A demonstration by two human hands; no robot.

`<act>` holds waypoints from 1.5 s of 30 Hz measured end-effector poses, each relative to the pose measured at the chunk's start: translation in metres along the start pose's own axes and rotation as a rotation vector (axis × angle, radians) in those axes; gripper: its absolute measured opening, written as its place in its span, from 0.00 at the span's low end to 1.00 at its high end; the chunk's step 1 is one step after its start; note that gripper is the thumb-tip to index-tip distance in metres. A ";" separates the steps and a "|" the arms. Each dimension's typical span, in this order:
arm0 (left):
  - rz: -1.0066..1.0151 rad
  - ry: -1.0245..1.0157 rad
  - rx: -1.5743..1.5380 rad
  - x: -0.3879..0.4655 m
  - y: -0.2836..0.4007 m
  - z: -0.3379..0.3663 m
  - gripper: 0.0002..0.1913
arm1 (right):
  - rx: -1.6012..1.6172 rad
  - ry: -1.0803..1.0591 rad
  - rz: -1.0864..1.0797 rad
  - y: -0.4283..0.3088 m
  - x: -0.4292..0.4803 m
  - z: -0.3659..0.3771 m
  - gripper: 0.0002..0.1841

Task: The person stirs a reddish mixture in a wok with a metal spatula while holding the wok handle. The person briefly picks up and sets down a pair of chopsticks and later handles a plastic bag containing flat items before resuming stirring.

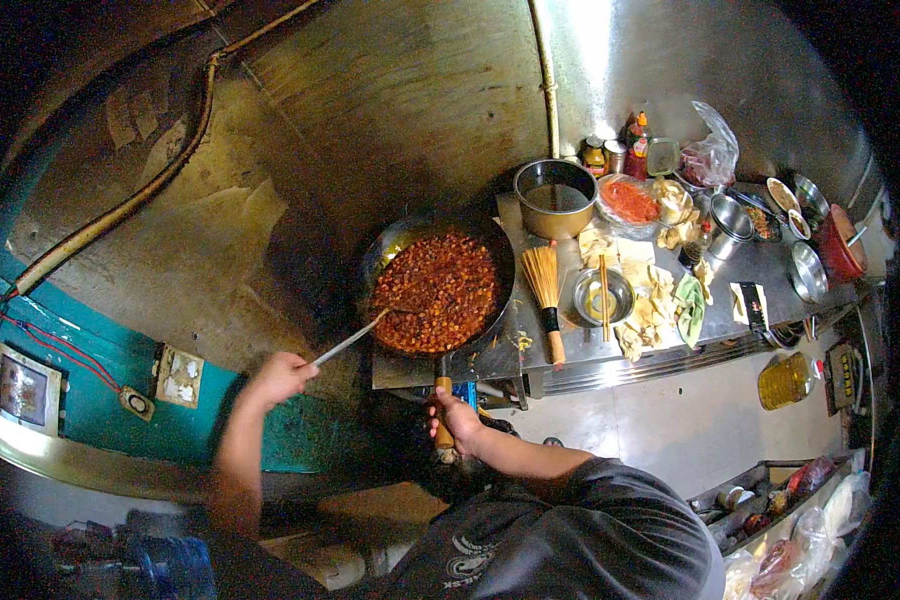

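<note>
My left hand [281, 376] is closed around the metal handle of a long utensil [349, 339]; its far end lies in the food, so its shape is hidden. A dark wok [505, 262] holds a chunky, dark red mixture [439, 289], with yellowish oil showing at the upper left edge. My right hand [457, 421] grips the wok's wooden handle [444, 442] below the pan. To the right of the wok, a bamboo wok brush [544, 281] lies on the metal counter.
Right of the wok stand a deep pot [555, 221], a metal bowl [622, 319] with chopsticks [604, 300] across it, crumpled cloths [649, 300], a dish of shredded orange-red food [630, 201], sauce bottles and metal containers [731, 217]. An oil jug [787, 381] is at the lower right.
</note>
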State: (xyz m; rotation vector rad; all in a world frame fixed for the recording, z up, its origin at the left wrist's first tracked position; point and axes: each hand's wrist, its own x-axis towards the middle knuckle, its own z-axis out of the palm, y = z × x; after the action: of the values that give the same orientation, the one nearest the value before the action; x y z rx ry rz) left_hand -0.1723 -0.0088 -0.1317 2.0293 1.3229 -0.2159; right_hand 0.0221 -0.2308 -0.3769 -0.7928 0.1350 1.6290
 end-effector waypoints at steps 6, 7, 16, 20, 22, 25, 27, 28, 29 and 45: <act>0.024 0.035 0.401 -0.040 0.083 -0.054 0.12 | -0.037 -0.003 -0.012 -0.002 -0.003 0.000 0.18; 0.015 0.006 0.447 -0.036 0.092 -0.054 0.11 | -0.046 -0.001 0.001 -0.002 -0.004 0.000 0.18; 0.238 0.124 0.490 0.068 0.051 0.063 0.09 | -0.027 0.018 -0.042 -0.002 -0.004 0.003 0.19; 0.262 0.250 0.371 0.097 0.038 0.116 0.11 | -0.060 0.014 -0.033 -0.003 -0.004 0.005 0.20; 0.266 0.303 0.333 0.106 0.039 0.134 0.12 | -0.084 0.050 -0.038 -0.004 -0.005 0.005 0.19; 0.143 0.276 0.256 0.118 0.047 0.155 0.13 | -0.097 0.049 -0.039 -0.004 -0.006 0.006 0.19; 0.163 0.345 0.261 0.125 0.054 0.165 0.13 | -0.080 0.047 -0.032 -0.004 -0.006 0.006 0.19; 0.167 0.373 0.251 0.128 0.058 0.169 0.13 | -0.076 0.039 -0.047 -0.003 -0.006 0.006 0.19; 0.176 0.388 0.227 0.131 0.062 0.172 0.13 | -0.095 0.044 -0.043 -0.003 -0.006 0.006 0.19; 0.271 0.085 0.319 0.099 0.097 0.105 0.11 | -0.034 0.007 -0.048 0.002 0.004 0.000 0.18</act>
State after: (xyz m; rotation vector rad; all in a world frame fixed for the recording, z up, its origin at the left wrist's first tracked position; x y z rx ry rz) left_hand -0.0196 -0.0250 -0.2135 2.4858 1.1006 -0.2298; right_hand 0.0200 -0.2281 -0.3796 -0.8214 0.0927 1.5870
